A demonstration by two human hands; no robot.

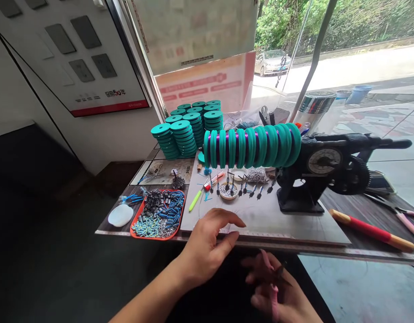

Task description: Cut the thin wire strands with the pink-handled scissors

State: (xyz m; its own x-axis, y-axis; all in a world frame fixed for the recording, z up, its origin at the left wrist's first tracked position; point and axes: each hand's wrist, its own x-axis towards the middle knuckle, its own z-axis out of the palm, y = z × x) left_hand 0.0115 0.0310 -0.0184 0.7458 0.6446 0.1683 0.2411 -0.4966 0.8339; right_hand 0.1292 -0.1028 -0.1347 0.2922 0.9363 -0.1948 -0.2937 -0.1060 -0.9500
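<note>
My left hand (207, 246) hovers at the front edge of the pale board (261, 220), its thumb and index finger apart with nothing visible between them. Lower and to the right, my right hand (281, 287), blurred, is closed round pink-handled scissors (273, 287). Above the board a row of green spools (250, 146) with purple line sits on a black hand-cranked winder (324, 163). Small dark weights (240, 193) hang or lie below the spools. Among them stands a round dish of small beads (228, 191). A yellow-green tool (195, 200) lies to the left.
An orange-rimmed tray (133, 233) of small parts and a white lid (120, 216) lie at the left. Stacked green spools (183, 137) stand behind. At the right are a red stick with wooden ends (372, 230), pink-handled pliers (407, 222) and a phone (382, 183).
</note>
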